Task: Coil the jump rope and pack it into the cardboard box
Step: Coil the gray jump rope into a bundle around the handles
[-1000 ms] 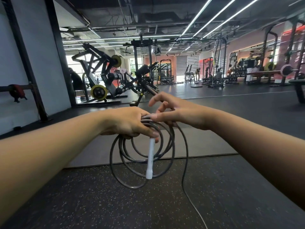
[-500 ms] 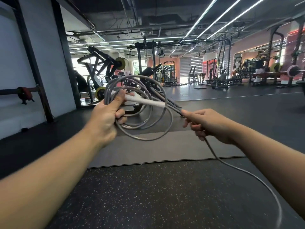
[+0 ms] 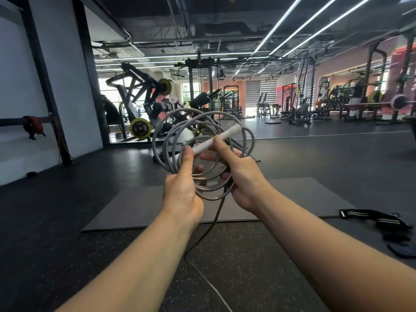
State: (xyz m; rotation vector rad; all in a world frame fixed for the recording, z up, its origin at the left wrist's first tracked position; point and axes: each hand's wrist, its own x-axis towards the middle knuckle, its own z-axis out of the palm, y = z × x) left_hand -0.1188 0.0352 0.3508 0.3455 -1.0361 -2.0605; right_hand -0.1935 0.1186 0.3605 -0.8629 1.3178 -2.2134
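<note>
- Midway, head view: the left hand and right hand both gripped the coiled jump rope, held raised over the gym floor.
- Its loose tail hung below; each new loop should probably match the rest.
- No cardboard box showed.

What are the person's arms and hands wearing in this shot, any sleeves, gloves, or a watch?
Nothing is worn on what shows. Both forearms are bare from the bottom edge of the frame up to the wrists, with no sleeve cuffs in view. The left hand and right hand have no gloves, and no watch, bracelet or rings can be seen. Above the forearms nothing is in view.
</note>
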